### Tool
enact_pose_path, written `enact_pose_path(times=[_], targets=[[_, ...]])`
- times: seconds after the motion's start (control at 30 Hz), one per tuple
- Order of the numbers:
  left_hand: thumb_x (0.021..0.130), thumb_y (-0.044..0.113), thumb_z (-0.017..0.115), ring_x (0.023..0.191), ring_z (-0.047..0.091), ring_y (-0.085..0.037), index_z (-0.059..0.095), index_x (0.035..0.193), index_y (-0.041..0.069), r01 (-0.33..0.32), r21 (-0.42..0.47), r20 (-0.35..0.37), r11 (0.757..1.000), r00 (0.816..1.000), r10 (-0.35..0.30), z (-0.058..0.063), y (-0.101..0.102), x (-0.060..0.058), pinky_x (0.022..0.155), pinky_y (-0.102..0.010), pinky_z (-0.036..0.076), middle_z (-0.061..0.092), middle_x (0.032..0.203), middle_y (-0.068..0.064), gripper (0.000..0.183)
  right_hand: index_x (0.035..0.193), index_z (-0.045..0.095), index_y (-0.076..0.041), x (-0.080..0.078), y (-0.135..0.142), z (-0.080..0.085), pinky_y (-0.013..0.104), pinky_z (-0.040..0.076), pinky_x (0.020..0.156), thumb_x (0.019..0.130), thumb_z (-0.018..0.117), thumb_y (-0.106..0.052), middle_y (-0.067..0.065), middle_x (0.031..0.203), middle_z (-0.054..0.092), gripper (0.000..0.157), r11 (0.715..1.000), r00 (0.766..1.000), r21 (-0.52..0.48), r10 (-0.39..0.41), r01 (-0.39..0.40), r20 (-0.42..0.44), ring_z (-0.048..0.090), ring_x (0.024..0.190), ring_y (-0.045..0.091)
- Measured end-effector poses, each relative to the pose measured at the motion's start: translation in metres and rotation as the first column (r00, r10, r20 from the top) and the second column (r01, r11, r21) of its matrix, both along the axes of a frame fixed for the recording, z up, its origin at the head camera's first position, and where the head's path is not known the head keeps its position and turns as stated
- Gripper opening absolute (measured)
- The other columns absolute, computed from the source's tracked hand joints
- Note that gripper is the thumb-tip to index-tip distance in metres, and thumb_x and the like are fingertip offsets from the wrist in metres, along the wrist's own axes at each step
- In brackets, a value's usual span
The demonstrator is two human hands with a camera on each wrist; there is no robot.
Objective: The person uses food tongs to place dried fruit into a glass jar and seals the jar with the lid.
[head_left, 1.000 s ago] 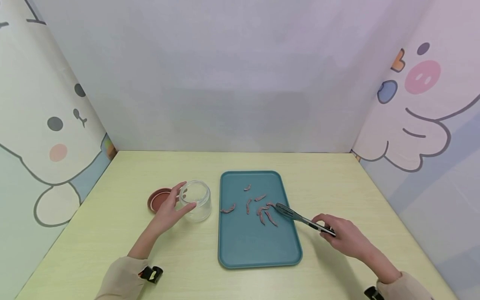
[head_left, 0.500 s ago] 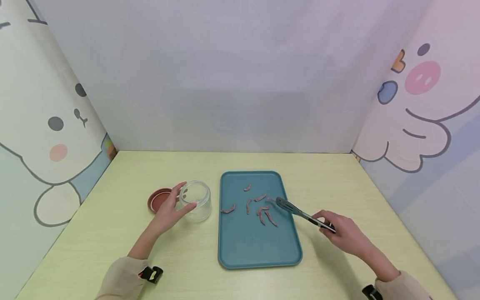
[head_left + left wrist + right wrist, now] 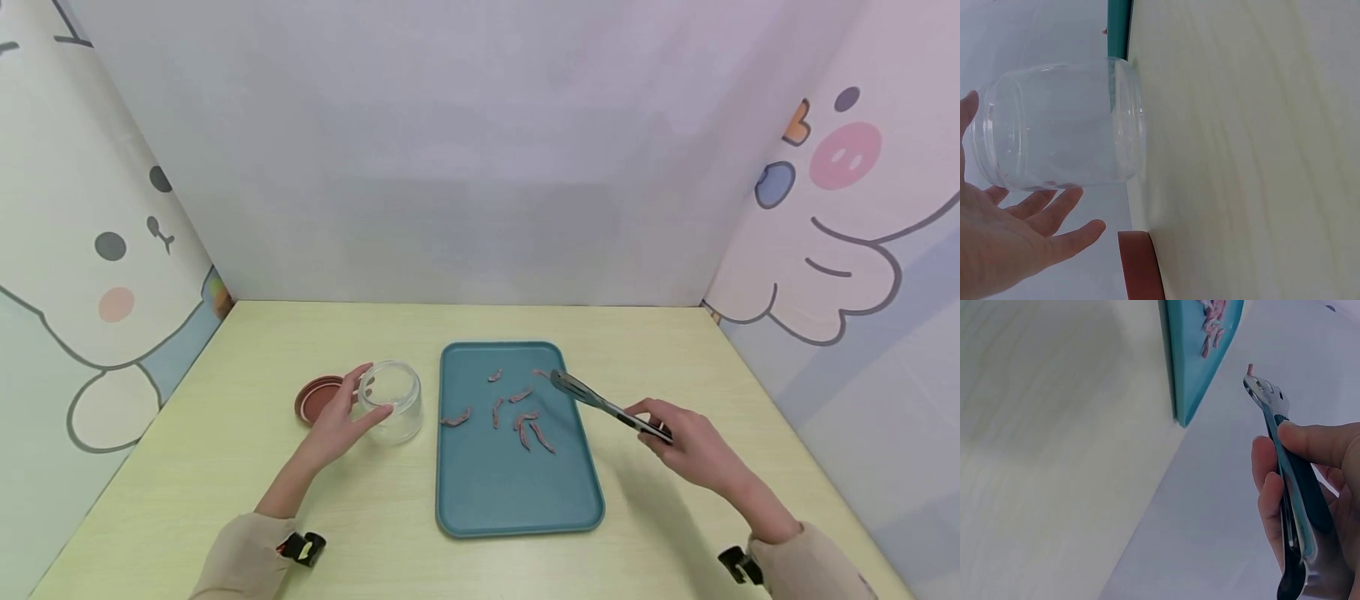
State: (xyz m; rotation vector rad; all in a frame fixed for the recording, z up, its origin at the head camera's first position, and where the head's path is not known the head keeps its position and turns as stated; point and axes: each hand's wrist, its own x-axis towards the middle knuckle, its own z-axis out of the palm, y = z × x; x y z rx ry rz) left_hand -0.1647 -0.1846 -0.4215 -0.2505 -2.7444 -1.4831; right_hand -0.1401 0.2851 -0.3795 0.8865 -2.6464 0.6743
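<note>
My left hand (image 3: 337, 429) holds a clear, round jar (image 3: 401, 417) standing upright, its thumb on the near side and fingers round the far left. The left wrist view shows several fingertips against the wall of the jar (image 3: 1063, 125). My right hand (image 3: 693, 446) grips a pair of tongs (image 3: 1294, 481) by the handles, thumb on one arm and fingers on the other. At the tongs' closed tips (image 3: 566, 383) a thin pinkish meat strip (image 3: 1250, 369) sticks out, raised over the tray. Several more meat strips (image 3: 498, 412) lie scattered on the blue-green tray (image 3: 517, 500).
A reddish-brown round lid (image 3: 317, 400) lies on the table left of the jar, partly behind the left hand. The tray sits between the jar and the right hand on a pale wood table (image 3: 390, 550). Cartoon-printed curtains (image 3: 847, 233) flank the table.
My right hand has lifted the tongs up and away from the tray's strips, carrying one meat strip toward the far edge. The left hand and the jar have stayed in place.
</note>
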Motion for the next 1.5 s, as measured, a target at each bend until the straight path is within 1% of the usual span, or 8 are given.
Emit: enact_pose_path(times=[0.2,0.43,0.57,0.8,1.03,1.3,1.5], targets=[[0.08,0.039,0.063,0.115,0.034,-0.044,0.021,0.137,0.014,0.006,0.015,0.005,1.0,1.0,-0.006,0.0,0.0,0.0,0.086,-0.057,0.032,0.03,0.134,-0.022,0.075,0.102,0.058,-0.013,-0.004,-0.006,0.011,0.018,0.032,0.042,0.071,0.068,0.006,-0.013,0.062,0.044,0.037,1.0,1.0,-0.007,0.029,-0.029,0.009,0.034,0.045,-0.001],[0.08,0.039,0.063,0.115,0.034,-0.045,0.021,0.137,0.014,0.007,0.017,0.002,1.0,1.0,-0.007,-0.001,-0.001,-0.001,0.086,-0.058,0.032,0.029,0.134,-0.023,0.076,0.103,0.058,-0.014,-0.008,-0.016,0.019,0.018,0.031,0.041,0.073,0.067,0.005,-0.013,0.063,0.045,0.036,0.999,0.998,0.0,0.047,-0.047,0.029,0.033,0.043,-0.001],[0.08,0.039,0.063,0.115,0.034,-0.045,0.021,0.137,0.014,0.006,0.013,-0.004,1.0,1.0,-0.006,-0.001,-0.001,-0.001,0.086,-0.058,0.032,0.029,0.134,-0.023,0.075,0.103,0.058,-0.013,-0.009,-0.022,0.022,0.019,0.032,0.041,0.073,0.066,0.005,-0.014,0.063,0.045,0.036,0.998,0.997,-0.01,0.066,-0.066,0.043,0.033,0.042,-0.001],[0.08,0.039,0.063,0.115,0.034,-0.044,0.021,0.137,0.013,0.009,0.017,-0.001,1.0,1.0,-0.009,0.0,0.0,0.0,0.087,-0.058,0.032,0.029,0.134,-0.023,0.076,0.104,0.058,-0.014,-0.01,-0.033,0.025,0.019,0.033,0.041,0.074,0.066,0.003,-0.014,0.063,0.044,0.035,0.995,0.995,-0.017,0.094,-0.094,0.038,0.034,0.043,-0.001],[0.08,0.039,0.063,0.115,0.034,-0.044,0.021,0.137,0.013,0.012,0.022,0.004,1.0,1.0,-0.012,0.001,0.0,0.0,0.087,-0.058,0.032,0.029,0.134,-0.023,0.076,0.104,0.058,-0.015,-0.013,-0.044,0.03,0.019,0.034,0.042,0.075,0.065,0.002,-0.014,0.062,0.044,0.035,0.993,0.991,-0.024,0.119,-0.118,0.062,0.035,0.044,-0.001],[0.08,0.04,0.062,0.115,0.034,-0.044,0.021,0.137,0.014,0.004,0.007,0.011,1.0,1.0,-0.004,0.0,0.0,0.0,0.087,-0.057,0.032,0.029,0.134,-0.023,0.076,0.104,0.059,-0.014,-0.016,-0.062,0.035,0.018,0.033,0.042,0.075,0.064,0.004,-0.013,0.064,0.043,0.035,0.98,0.98,-0.04,0.195,-0.194,0.025,0.034,0.046,0.0],[0.079,0.041,0.063,0.116,0.033,-0.044,0.021,0.137,0.013,0.006,0.011,0.011,1.0,1.0,-0.006,-0.001,0.0,0.0,0.086,-0.057,0.032,0.029,0.134,-0.022,0.076,0.105,0.059,-0.014,-0.017,-0.076,0.038,0.018,0.033,0.044,0.076,0.062,0.005,-0.013,0.067,0.045,0.034,0.974,0.975,-0.049,0.224,-0.223,0.013,0.033,0.047,-0.001]])
